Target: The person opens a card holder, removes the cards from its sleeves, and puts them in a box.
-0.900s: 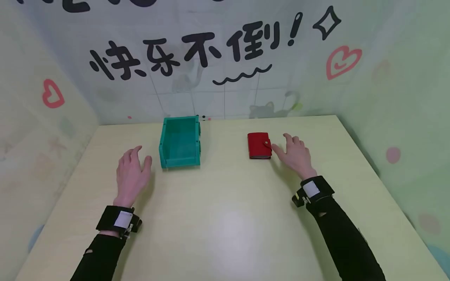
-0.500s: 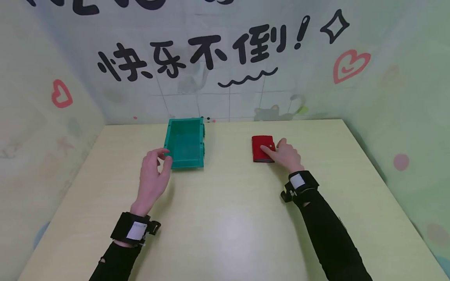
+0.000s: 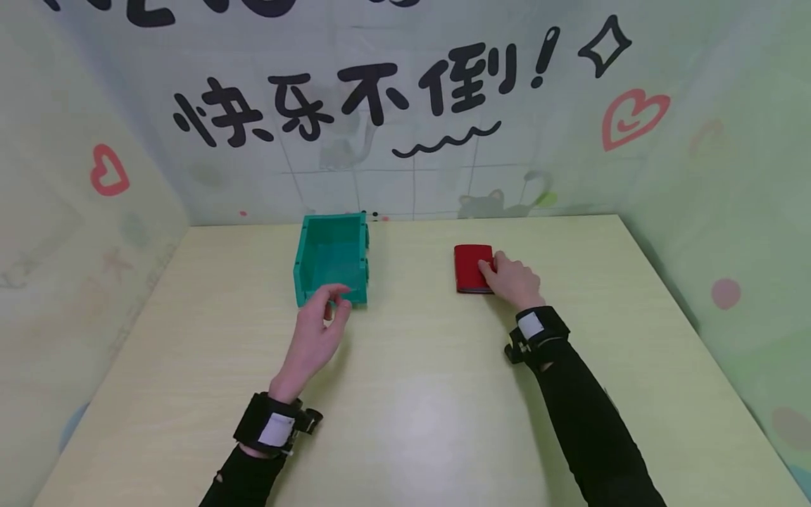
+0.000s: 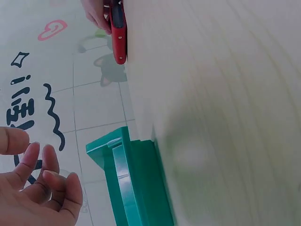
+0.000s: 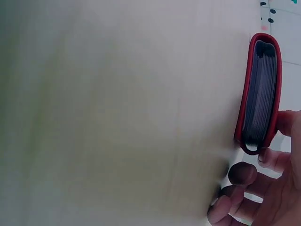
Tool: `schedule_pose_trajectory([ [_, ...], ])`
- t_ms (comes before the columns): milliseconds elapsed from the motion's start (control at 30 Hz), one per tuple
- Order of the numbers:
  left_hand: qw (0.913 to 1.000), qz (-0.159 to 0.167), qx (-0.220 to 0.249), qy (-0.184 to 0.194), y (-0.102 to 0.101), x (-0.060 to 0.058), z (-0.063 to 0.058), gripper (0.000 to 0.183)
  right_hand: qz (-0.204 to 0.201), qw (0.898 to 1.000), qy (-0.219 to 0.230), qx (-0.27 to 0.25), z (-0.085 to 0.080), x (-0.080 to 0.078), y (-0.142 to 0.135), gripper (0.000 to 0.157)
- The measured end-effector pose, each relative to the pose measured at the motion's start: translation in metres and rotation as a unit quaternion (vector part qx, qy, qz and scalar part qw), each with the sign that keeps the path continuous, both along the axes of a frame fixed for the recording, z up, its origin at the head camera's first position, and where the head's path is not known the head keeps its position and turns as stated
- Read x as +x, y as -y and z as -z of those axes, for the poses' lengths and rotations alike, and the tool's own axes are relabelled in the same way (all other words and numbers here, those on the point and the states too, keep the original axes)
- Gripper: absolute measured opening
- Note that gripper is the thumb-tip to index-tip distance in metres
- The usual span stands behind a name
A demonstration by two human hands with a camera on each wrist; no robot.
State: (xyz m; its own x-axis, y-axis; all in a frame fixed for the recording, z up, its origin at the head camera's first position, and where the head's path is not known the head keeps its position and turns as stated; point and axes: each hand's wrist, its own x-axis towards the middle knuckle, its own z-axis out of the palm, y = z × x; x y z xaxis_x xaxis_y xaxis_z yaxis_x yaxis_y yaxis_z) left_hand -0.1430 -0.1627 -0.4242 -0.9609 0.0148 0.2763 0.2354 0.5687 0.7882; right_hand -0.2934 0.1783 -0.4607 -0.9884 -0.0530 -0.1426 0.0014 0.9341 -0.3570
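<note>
A small red card holder (image 3: 471, 269) lies flat on the table, right of centre. My right hand (image 3: 516, 285) holds its right edge, thumb on the top cover and index finger at the side. In the right wrist view, the card holder (image 5: 264, 94) shows a stack of sleeves along its open side, and the other fingers of the right hand (image 5: 277, 188) curl below it. A green open-fronted bin (image 3: 334, 253) stands left of centre. My left hand (image 3: 317, 334) hovers at its front edge, fingers loosely bent and holding nothing; whether it touches the rim, I cannot tell.
The pale wooden table (image 3: 405, 394) ends at a printed cloth backdrop (image 3: 380, 183) behind. Similar cloth stands along the left and right sides. A black band with a small camera sits on each wrist.
My left hand has moved right, from beside the bin to its front edge. My right hand has come left onto the card holder, its thumb now on the cover. Card holder and bin stay put.
</note>
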Motion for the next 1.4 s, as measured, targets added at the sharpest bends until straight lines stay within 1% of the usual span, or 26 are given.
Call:
schedule_pose_trajectory([
  [133, 0.9995, 0.021, 0.006, 0.023, -0.009, -0.001, 0.003, 0.026, -0.017, 1.000, -0.005, -0.006, -0.001, 0.001, 0.002, 0.034],
  [267, 0.9984, 0.036, 0.016, 0.040, -0.016, -0.002, 0.006, 0.027, -0.045, 0.998, -0.043, -0.005, 0.000, -0.001, 0.004, 0.028],
  [333, 0.9979, 0.040, 0.022, 0.047, -0.018, -0.002, 0.009, 0.027, -0.052, 0.997, -0.056, -0.002, 0.001, -0.003, 0.005, 0.028],
  [400, 0.9973, 0.043, 0.027, 0.054, -0.020, -0.003, 0.011, 0.027, -0.049, 0.997, -0.056, 0.002, 0.001, -0.006, 0.006, 0.032],
  [533, 0.9959, 0.050, 0.033, 0.067, -0.024, -0.005, 0.017, 0.027, -0.031, 0.999, -0.033, 0.001, 0.000, -0.010, 0.006, 0.039],
  [633, 0.9951, 0.053, 0.036, 0.076, -0.027, -0.007, 0.020, 0.027, -0.030, 0.999, -0.031, -0.001, -0.001, -0.011, 0.006, 0.036],
  [700, 0.9946, 0.055, 0.033, 0.082, -0.029, -0.008, 0.022, 0.027, -0.033, 0.999, -0.030, 0.001, 0.000, -0.008, 0.007, 0.033],
  [800, 0.9928, 0.063, 0.022, 0.099, -0.032, -0.010, 0.027, 0.030, -0.043, 0.999, -0.027, 0.006, 0.001, 0.000, 0.009, 0.031],
  [900, 0.9881, 0.083, 0.005, 0.129, -0.034, -0.012, 0.030, 0.036, -0.050, 0.998, -0.024, -0.004, 0.001, 0.010, 0.012, 0.030],
  [967, 0.9828, 0.103, -0.012, 0.153, -0.034, -0.012, 0.031, 0.042, -0.059, 0.998, -0.022, -0.015, 0.000, 0.019, 0.015, 0.029],
  [1033, 0.9756, 0.126, -0.029, 0.177, -0.034, -0.013, 0.031, 0.049, -0.063, 0.998, -0.018, -0.025, -0.001, 0.029, 0.018, 0.029],
  [1133, 0.9664, 0.152, -0.053, 0.200, -0.035, -0.014, 0.031, 0.058, -0.068, 0.997, -0.011, -0.039, -0.001, 0.043, 0.022, 0.029],
  [1400, 0.9547, 0.184, -0.086, 0.217, -0.045, -0.020, 0.035, 0.075, -0.084, 0.994, -0.005, -0.068, 0.002, 0.078, 0.035, 0.032],
])
